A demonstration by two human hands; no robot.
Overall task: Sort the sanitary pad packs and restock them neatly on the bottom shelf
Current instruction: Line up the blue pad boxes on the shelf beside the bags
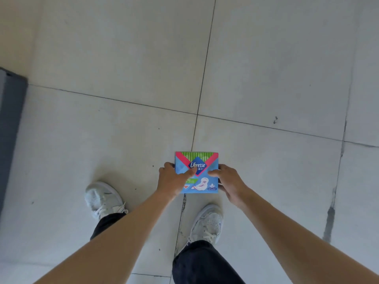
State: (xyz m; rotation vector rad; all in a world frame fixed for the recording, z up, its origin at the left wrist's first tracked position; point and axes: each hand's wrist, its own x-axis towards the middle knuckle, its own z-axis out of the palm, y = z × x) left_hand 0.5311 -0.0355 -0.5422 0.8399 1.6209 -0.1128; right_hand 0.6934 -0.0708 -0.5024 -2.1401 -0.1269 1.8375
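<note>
A blue Libresse sanitary pad pack [202,160] with a pink V stripe and a green top edge is held face up in front of me, above the floor. My left hand [173,180] grips its left edge with the thumb lying across the front. On the right edge sits my right hand [228,181], thumb on the front and fingers underneath. No shelf and no other packs are in view.
Pale tiled floor [123,58] with dark grout lines fills the view. A dark grey base or edge of some fixture [10,124] runs along the left side. My white sneakers [102,198] [208,223] stand on the tiles below the pack.
</note>
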